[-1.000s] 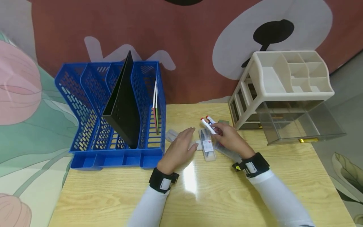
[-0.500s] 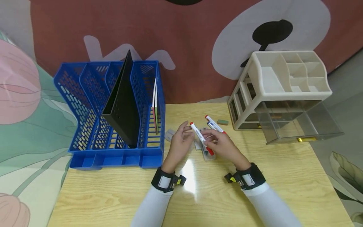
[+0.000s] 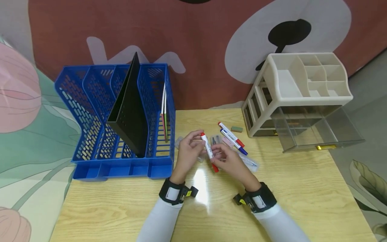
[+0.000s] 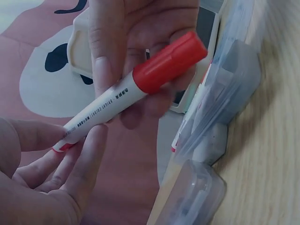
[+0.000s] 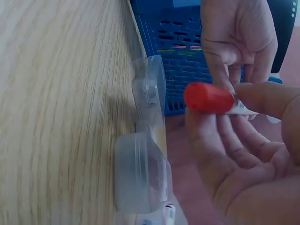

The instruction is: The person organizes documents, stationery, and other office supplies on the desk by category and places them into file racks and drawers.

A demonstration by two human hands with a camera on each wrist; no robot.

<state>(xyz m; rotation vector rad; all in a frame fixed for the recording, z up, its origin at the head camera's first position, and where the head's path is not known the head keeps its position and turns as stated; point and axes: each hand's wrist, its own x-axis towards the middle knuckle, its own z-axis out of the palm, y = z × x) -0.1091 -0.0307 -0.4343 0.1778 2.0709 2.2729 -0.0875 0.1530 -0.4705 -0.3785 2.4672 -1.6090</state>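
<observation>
Both hands hold one white marker with a red cap (image 3: 208, 148) above the table. My left hand (image 3: 188, 153) pinches its plain end between thumb and fingers, as the left wrist view shows. Near the cap, my right hand (image 3: 232, 162) grips the barrel; in the right wrist view the red cap (image 5: 208, 97) points toward the camera. Beyond the right hand lie a red-capped marker (image 3: 223, 127) and a blue-capped marker (image 3: 232, 141), side by side. Clear plastic cases (image 3: 251, 163) lie partly hidden around and under the hands, close to a pink block (image 3: 227, 142).
To the left stands a blue file rack (image 3: 112, 164) with a black folder (image 3: 133, 117) and thin booklets (image 3: 164, 114). A cream drawer organizer (image 3: 314, 99) is at the back right, its clear drawer (image 3: 305, 146) pulled out. A green block (image 3: 237, 129) lies near it.
My right hand has lifted a red-capped marker from the pile and brought it left and toward me. My left hand has turned and taken its other end.
</observation>
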